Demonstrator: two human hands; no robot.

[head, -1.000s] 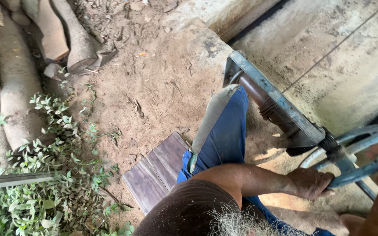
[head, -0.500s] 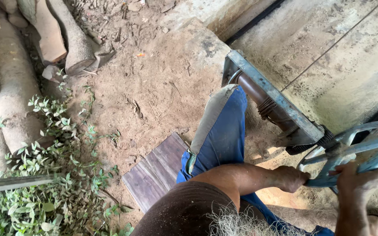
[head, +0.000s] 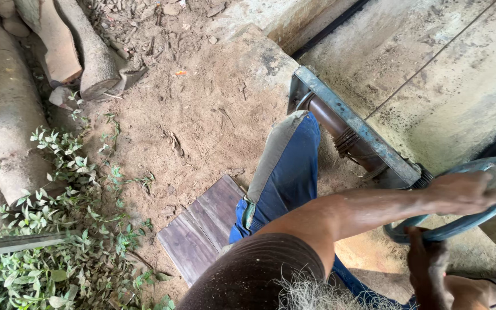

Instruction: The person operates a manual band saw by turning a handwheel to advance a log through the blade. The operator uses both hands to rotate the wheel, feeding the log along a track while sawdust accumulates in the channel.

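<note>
Two bare hands grip one round blue-grey metal handwheel [head: 492, 198] at the right edge of the scene. Left hand [head: 466, 192] lies over the wheel's upper rim, fingers curled around it. Right hand [head: 426, 258] clasps the near lower rim from below, fingers closed on the metal. Wheel sits at the end of a rusty brown threaded shaft [head: 345, 135] housed in a grey-blue steel channel frame [head: 354, 123]. Blue trouser leg [head: 288, 172] extends over sandy ground [head: 202, 115]. Dark wooden board [head: 202, 227] lies near-left; grey logs [head: 12, 138] far left.
</note>
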